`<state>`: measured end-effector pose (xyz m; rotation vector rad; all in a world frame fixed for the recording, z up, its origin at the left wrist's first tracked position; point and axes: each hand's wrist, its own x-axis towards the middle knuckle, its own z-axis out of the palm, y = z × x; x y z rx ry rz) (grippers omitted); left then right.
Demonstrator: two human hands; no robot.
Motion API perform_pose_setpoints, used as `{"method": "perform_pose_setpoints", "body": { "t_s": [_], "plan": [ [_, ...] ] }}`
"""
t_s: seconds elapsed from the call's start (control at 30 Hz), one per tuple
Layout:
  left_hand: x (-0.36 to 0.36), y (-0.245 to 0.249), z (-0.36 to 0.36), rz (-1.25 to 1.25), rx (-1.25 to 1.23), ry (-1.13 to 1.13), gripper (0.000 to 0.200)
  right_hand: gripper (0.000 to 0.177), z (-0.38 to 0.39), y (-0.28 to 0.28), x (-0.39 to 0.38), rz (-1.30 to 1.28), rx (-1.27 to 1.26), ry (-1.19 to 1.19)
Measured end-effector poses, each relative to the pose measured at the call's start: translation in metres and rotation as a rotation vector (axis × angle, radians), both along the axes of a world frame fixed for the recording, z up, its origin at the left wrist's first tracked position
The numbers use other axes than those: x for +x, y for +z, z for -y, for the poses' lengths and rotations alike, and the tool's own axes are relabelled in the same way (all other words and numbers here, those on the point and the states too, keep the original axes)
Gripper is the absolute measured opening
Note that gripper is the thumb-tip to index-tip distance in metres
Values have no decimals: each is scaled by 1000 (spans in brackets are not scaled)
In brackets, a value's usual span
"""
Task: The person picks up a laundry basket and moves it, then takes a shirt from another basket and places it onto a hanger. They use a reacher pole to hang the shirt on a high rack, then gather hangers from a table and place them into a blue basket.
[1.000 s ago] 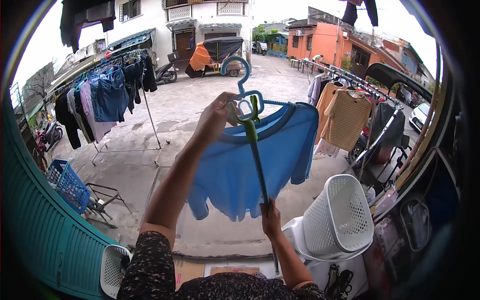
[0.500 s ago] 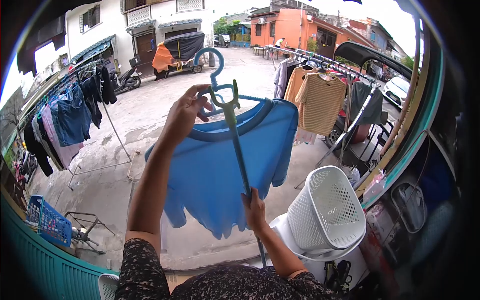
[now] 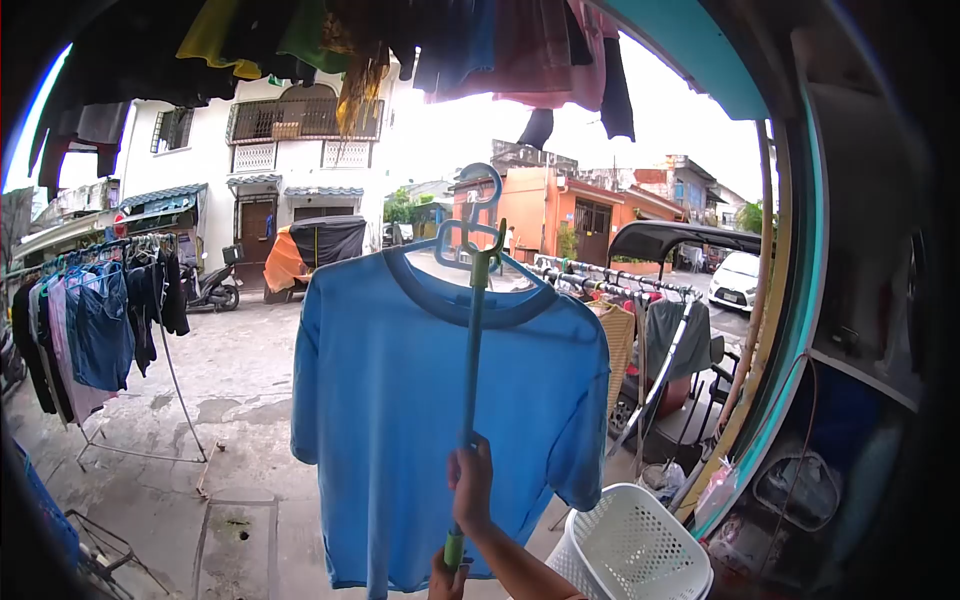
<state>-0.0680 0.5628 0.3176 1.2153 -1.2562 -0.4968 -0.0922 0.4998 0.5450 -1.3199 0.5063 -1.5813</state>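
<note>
A blue T-shirt hangs spread out on a light blue plastic hanger in front of me. The forked tip of a long green pole bears the hanger at its middle loop. My right hand is wrapped round the pole's shaft, in front of the shirt. Lower down, my left hand is closed on the pole near its green lower end, partly cut off by the frame's bottom edge.
Clothes hang overhead. Racks of garments stand at left and right. A white perforated basket is at lower right, beside a teal door frame. Parked vehicles, including a white car, stand farther off.
My left hand has let go of the hanger and moved down to the pole's lower part. The shirt now hangs straight from the pole's fork. My view has tilted up, showing clothes overhead.
</note>
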Motion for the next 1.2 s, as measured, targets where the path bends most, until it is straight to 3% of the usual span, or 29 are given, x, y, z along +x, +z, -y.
{"method": "perform_pose_setpoints", "body": {
  "t_s": [0.03,0.1,0.13,0.2,0.27,0.33,0.37,0.4,0.47,0.57,0.67,0.7,0.73,0.93,1.2],
  "plan": [
    [5,-1,21,-9,-3,0,59,29,11,12,5,-7,-42,-10],
    [18,53,43,-29,-1,-1,54,39,31,38,8,-105,-165,-49],
    [32,48,80,-173,81,-90,49,42,37,55,10,-144,-289,-110],
    [45,85,116,-131,-96,-50,44,56,48,72,10,-250,-455,-167],
    [56,150,131,-115,-304,-57,38,58,47,46,11,-207,-571,-320],
    [73,181,179,-176,-427,-159,31,61,59,-14,16,-214,-716,-491],
    [82,210,178,-274,-335,-299,33,63,68,-56,20,-241,-790,-582],
    [92,242,175,-369,-241,-438,35,62,69,-83,28,-350,-758,-703],
    [105,285,187,-369,-343,-520,35,61,77,-125,46,-532,-669,-864],
    [132,334,217,-460,-330,-656,35,57,107,-155,64,-570,-480,-819],
    [163,377,247,-393,-365,-707,35,54,134,-180,78,-567,-356,-769],
    [159,386,267,-602,-480,-795,36,53,141,-186,83,-567,-333,-758],
    [167,397,275,-616,-479,-842,36,52,148,-191,88,-571,-313,-748],
    [201,415,305,-567,-390,-995,36,46,183,-213,104,-562,-245,-713],
    [185,450,347,-486,-360,-1118,36,39,232,-241,98,-540,-216,-684]
  ]
}}
